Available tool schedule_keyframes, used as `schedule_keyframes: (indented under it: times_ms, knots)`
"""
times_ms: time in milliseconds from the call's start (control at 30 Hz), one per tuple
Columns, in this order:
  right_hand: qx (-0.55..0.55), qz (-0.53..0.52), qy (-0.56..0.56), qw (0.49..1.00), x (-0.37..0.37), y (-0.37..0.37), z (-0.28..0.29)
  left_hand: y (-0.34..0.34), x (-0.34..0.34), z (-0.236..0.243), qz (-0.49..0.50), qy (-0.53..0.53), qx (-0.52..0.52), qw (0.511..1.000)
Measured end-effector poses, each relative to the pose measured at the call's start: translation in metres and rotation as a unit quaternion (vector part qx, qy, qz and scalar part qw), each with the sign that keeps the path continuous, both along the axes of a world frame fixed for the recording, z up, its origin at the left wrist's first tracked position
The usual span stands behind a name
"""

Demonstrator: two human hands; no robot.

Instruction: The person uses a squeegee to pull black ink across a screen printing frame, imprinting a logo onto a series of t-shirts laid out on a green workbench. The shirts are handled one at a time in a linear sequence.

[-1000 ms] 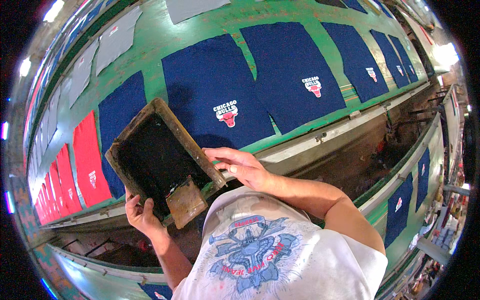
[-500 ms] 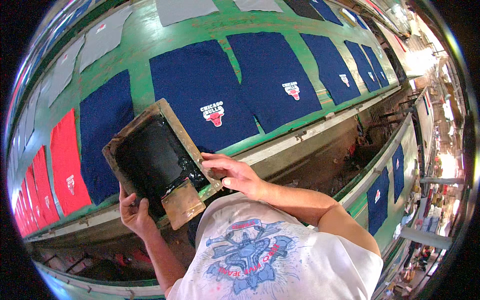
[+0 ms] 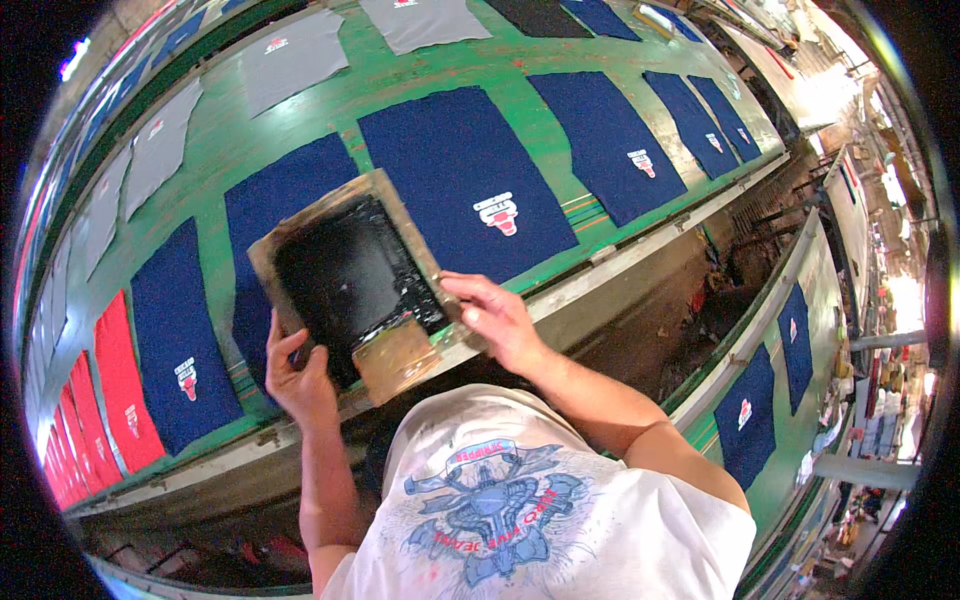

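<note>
My left hand (image 3: 305, 385) grips the left edge of a stained wooden frame (image 3: 405, 225) with a glossy dark inner surface (image 3: 340, 275). My right hand (image 3: 495, 320) is closed on its right edge. A small brown board (image 3: 390, 360) lies in its near corner. The tilted frame is over a navy fabric panel (image 3: 290, 190) on the long green table (image 3: 520, 150), hiding part of it. To either side lie navy panels with a small white and red print (image 3: 187, 380), among them a wide one (image 3: 450, 150) just right of the frame.
Red panels (image 3: 125, 380) lie at the left, grey ones (image 3: 280, 70) along the far side. A pale rail (image 3: 600, 250) edges the table. A dark aisle (image 3: 690, 290) separates it from another table with navy panels (image 3: 745, 420) on the right. My white-shirted body fills the bottom.
I have shifted right along the table, so the panels have slid left in view and another printed one shows left of the frame. The frame sits higher in the picture, still in both hands.
</note>
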State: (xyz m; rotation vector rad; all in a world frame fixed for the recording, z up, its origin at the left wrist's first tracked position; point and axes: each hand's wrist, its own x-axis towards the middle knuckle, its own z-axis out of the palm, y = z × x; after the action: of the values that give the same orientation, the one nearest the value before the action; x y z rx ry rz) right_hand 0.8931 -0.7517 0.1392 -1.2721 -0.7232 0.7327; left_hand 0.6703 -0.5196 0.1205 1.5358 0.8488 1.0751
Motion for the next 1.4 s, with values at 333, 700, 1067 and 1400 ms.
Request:
schedule_keyframes:
  times_ms: [333, 700, 1067, 1400]
  knots:
    - [-0.073, -0.084, -0.035, 0.993, 0.168, -0.102, -0.021, -0.103, 0.203, -0.037, -0.032, 0.005, 0.038, 0.999]
    - [-0.095, -0.083, -0.002, 0.992, 0.205, -0.139, -0.042, -0.136, 0.24, -0.061, -0.04, 0.009, -0.025, 0.999]
    - [-0.097, -0.072, 0.005, 0.993, 0.212, -0.142, -0.042, -0.139, 0.245, -0.068, -0.037, 0.006, -0.049, 0.998]
    - [-0.084, -0.091, -0.001, 0.992, 0.21, -0.143, -0.045, -0.14, 0.248, -0.074, -0.032, 0.013, -0.026, 0.999]
